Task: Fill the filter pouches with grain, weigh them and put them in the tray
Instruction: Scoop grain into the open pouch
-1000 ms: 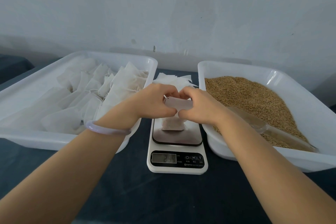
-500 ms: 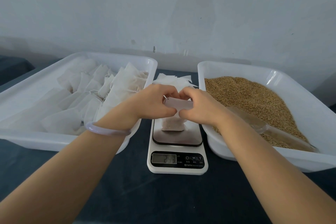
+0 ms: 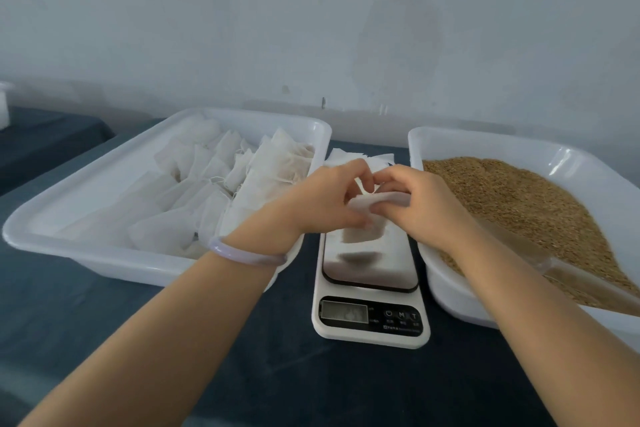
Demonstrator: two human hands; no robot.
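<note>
Left hand [image 3: 322, 201] and right hand [image 3: 419, 208] pinch one pouch [image 3: 362, 236] — left tray [image 3: 86, 253] holds pouches [image 3: 166, 236], right tray [image 3: 485, 146] grain [image 3: 519, 201].

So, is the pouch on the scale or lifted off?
Lifted: left hand and right hand pinch the pouch top; a gap separates it from the scale.

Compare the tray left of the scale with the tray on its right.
The left tray holds white pouches; the right tray holds loose brown grain. The right tray also has a clear scoop lying in it; the left tray shows none. Both are white, shallow, round-cornered trays flanking the scale on the dark cloth.
</note>
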